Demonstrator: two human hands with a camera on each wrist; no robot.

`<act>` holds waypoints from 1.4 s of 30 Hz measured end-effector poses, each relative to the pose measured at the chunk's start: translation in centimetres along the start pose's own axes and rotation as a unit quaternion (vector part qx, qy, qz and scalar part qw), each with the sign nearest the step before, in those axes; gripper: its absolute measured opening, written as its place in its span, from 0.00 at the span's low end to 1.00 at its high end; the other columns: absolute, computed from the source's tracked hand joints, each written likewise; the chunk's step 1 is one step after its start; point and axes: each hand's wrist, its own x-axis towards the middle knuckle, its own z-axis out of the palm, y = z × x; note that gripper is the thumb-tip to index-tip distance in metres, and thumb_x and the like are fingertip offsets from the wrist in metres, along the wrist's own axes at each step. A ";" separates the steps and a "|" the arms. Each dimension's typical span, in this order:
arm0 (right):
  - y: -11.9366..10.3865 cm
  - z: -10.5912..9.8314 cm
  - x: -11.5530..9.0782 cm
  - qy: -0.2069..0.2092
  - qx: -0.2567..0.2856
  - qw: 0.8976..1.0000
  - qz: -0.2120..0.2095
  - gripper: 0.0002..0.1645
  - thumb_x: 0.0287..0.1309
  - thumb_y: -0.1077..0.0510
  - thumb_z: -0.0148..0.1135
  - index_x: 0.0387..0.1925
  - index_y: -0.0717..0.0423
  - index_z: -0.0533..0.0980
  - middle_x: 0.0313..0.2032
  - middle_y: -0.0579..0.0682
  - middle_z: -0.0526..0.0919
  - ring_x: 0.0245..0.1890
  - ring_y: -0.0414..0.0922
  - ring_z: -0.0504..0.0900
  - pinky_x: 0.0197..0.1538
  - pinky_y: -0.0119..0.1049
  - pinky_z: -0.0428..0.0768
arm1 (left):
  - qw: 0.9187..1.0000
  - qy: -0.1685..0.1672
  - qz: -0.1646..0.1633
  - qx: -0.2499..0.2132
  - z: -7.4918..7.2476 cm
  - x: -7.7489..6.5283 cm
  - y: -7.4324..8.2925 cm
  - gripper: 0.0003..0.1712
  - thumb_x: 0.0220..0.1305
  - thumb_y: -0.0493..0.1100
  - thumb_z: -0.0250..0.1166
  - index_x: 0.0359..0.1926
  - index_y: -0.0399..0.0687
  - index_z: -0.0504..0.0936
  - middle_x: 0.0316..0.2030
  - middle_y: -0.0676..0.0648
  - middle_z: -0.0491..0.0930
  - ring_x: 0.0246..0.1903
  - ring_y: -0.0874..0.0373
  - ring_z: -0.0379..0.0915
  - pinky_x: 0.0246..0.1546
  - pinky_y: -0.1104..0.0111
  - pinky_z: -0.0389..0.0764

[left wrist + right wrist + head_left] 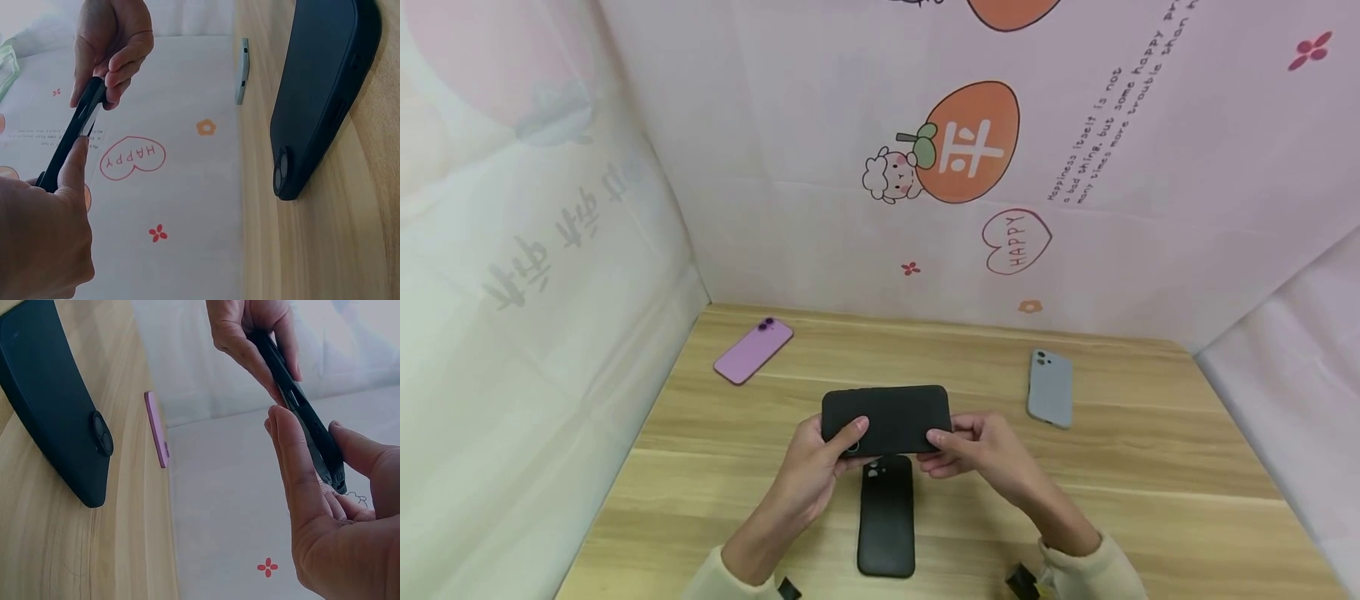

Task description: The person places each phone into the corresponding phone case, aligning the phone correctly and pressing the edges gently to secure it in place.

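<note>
A black phone case (pixel 895 417) is held sideways above the table between both hands, its flat face turned up in the head view. My left hand (pixel 816 467) grips the left end, thumb lying across the face near a round camera opening. At the right end, my right hand (pixel 973 450) pinches the case, thumb on top and fingers beneath. Both wrist views show the case (pixel 72 134) edge-on, and the right wrist view shows cutouts along its side. Below it a black phone (pixel 886 525) lies on the table, camera end partly covered by the case.
A pink phone (pixel 754 350) lies at the back left of the wooden table (pixel 1150 467). Toward the back right is a light grey phone (pixel 1051 389). A printed cloth (pixel 805 233) rises behind the table, with more white cloth at both sides.
</note>
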 end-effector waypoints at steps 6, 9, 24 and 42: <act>-0.3 -0.2 0.0 0.000 0.001 1.000 0.000 0.24 0.73 0.58 0.67 0.52 0.80 0.78 0.40 0.69 0.89 0.39 0.51 0.93 0.46 0.49 0.90 | 1.000 0.001 0.000 0.004 0.1 0.3 0.2 0.26 0.79 0.34 0.60 0.70 0.25 0.66 0.64 0.29 0.74 0.60 0.45 0.81 0.57 0.55 0.85; -0.4 -0.3 0.0 0.002 -0.004 1.000 0.001 0.24 0.73 0.58 0.67 0.52 0.79 0.78 0.39 0.67 0.90 0.39 0.51 0.93 0.45 0.48 0.90 | 1.000 0.001 0.001 0.005 0.1 0.3 0.3 0.26 0.78 0.34 0.61 0.69 0.24 0.66 0.63 0.30 0.75 0.59 0.46 0.82 0.57 0.55 0.85; -0.5 -0.1 -0.2 0.004 -0.006 1.000 -0.018 0.21 0.73 0.63 0.66 0.51 0.83 0.76 0.39 0.72 0.89 0.37 0.50 0.93 0.43 0.48 0.90 | 1.000 -0.001 -0.002 -0.007 0.0 0.3 0.2 0.26 0.79 0.34 0.60 0.70 0.24 0.65 0.64 0.29 0.73 0.60 0.45 0.81 0.56 0.53 0.85; -0.1 -0.6 -0.3 -0.063 -0.014 0.998 0.013 0.20 0.69 0.61 0.70 0.48 0.79 0.80 0.38 0.66 0.91 0.37 0.50 0.93 0.42 0.47 0.91 | 0.999 -0.016 -0.035 0.016 -0.8 0.0 0.5 0.29 0.78 0.36 0.63 0.70 0.22 0.66 0.62 0.29 0.77 0.56 0.46 0.84 0.55 0.54 0.86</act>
